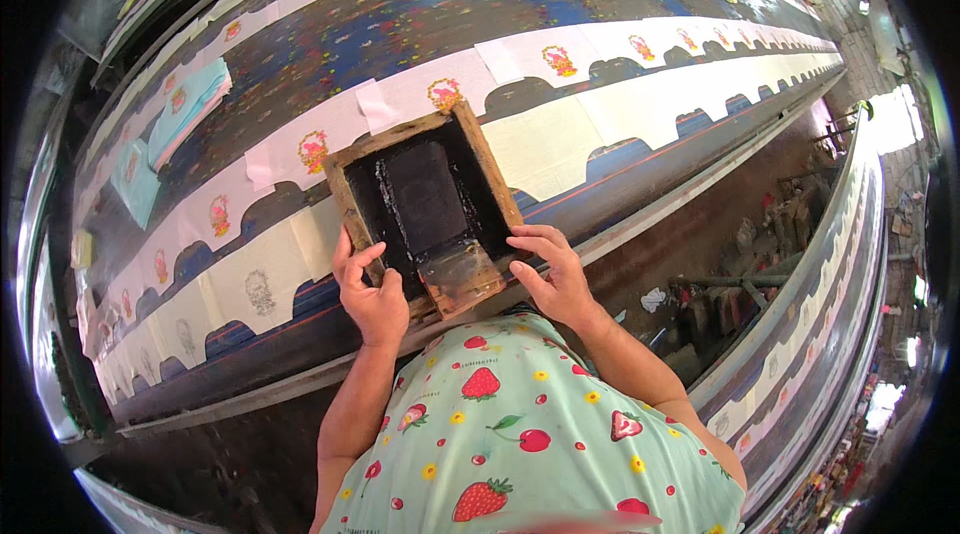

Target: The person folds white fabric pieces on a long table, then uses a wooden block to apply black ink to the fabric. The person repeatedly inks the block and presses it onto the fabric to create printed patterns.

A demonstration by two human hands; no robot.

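Observation:
A wooden screen-printing frame (pixel 488 162) with a dark mesh inside is held tilted over the table's near edge. My left hand (pixel 376 296) grips its left side near the lower corner, thumb and forefinger bent over the wood. At the lower right corner, my right hand (pixel 556 279) pinches the frame between thumb and fingers. Inside the frame, against its near end, rests a wooden squeegee (pixel 463 279) stained dark. Black ink coats the mesh around a greyer middle panel. Under and beside the frame lie cream cloth pieces (pixel 545 139), one to the left bearing a black outline print (pixel 260 291).
The long printing table (pixel 400 29) is spotted with paint. White pieces with red and yellow prints (pixel 558 61) run along it in rows. Light-blue folded cloths (pixel 190 109) lie at the left. Another long table (pixel 800 334) stands on the right, beyond a cluttered floor (pixel 700 264).

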